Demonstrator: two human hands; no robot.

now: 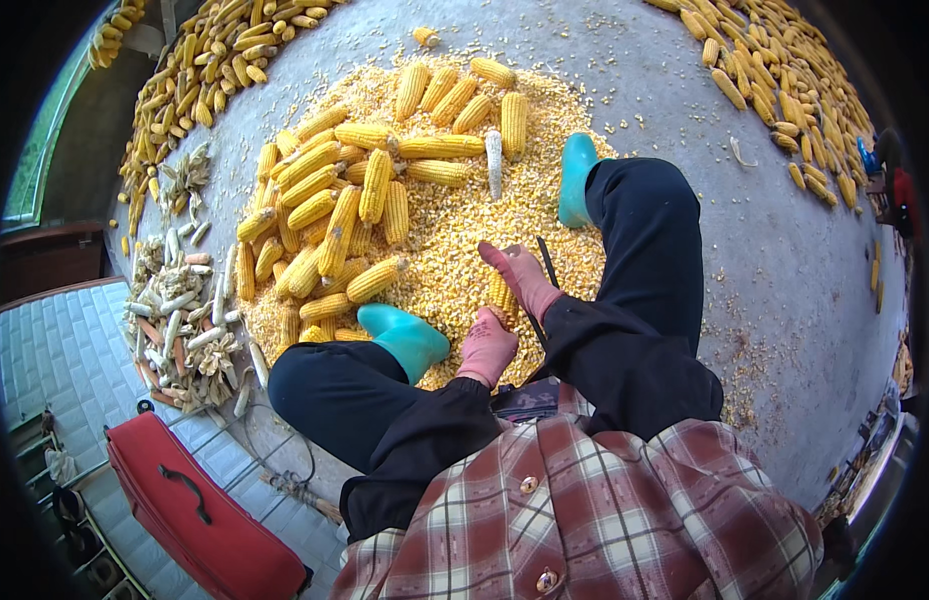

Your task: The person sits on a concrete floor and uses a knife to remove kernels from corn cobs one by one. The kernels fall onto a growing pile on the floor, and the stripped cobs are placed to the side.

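Observation:
My left hand point(488, 346), in a pink glove, grips the near end of a yellow corn ear point(502, 294). My right hand point(526, 276), gloved the same way, lies over the far end of that ear, partly hiding it. Just right of the hands, a narrow dark bar point(547, 262) rises at a slant; my right hand hides its middle. Beneath both hands spreads a thick bed of loose corn kernels point(464, 217). Beyond them lies a bare whitish cob point(494, 165). Several whole corn ears point(314, 187) are heaped to the left.
My teal boots point(408, 341) point(577, 180) stand among the kernels. Husks and stripped cobs point(179, 322) form a pile at left. Larger corn piles point(217, 60) point(787, 90) lie on the concrete floor point(644, 82). A red suitcase point(202, 510) sits at lower left.

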